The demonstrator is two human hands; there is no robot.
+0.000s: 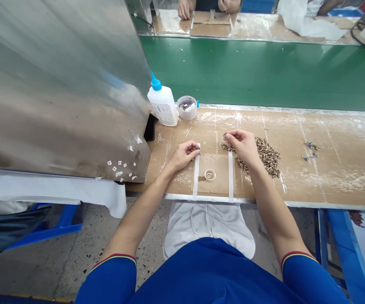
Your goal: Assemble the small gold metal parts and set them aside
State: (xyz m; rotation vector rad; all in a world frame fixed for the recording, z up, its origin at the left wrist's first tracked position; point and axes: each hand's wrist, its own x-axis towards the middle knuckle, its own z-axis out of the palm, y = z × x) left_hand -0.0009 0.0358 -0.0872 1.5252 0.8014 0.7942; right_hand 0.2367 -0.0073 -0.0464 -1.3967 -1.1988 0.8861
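My right hand (241, 146) pinches a small brownish metal piece (224, 136) between its fingertips, just above the far end of a heap of similar tiny pieces (265, 156). My left hand (183, 155) rests on the cardboard-covered bench (337, 177) beside a white tape strip (196, 175). Its fingers are closed on a thin, tiny item whose tip (202, 153) shows past them. A small round transparent dish (210, 174) sits between my hands, nearer the front edge.
A white glue bottle with a blue cap (162, 104) and a round tub (187, 107) stand at the bench's back left. Several small blue-and-metal parts (311, 145) lie to the right. A steel panel (58, 88) blocks the left; a green wall (258, 71) rises behind.
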